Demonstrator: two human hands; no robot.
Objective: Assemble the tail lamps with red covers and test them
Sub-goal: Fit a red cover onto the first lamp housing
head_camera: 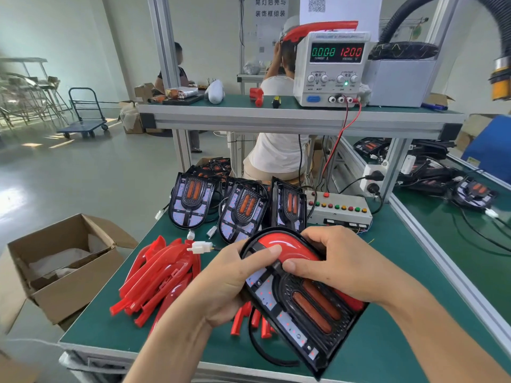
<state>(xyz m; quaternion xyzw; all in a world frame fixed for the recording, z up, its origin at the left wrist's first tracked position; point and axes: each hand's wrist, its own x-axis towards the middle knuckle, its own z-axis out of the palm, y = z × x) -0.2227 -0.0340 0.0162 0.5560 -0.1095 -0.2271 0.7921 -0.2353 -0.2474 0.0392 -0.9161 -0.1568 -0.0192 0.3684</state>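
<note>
A black tail lamp (309, 313) with two orange strips is held above the green bench, tilted toward me. A curved red cover (290, 246) lies over its rounded top. My left hand (221, 283) grips the lamp's left edge, thumb pressed on the cover. My right hand (340, 264) grips the lamp from the right, thumb on the cover beside the left thumb. A pile of loose red covers (157, 275) lies to the left. Three uncovered lamps (240, 211) lean at the back. A white connector (200, 247) sits near the pile.
A power supply (330, 67) reading 12.00 V stands on the upper shelf, with red and black leads running down. A button test box (338, 208) sits behind the lamps. An open cardboard box (60, 261) stands left of the bench. People work beyond the shelf.
</note>
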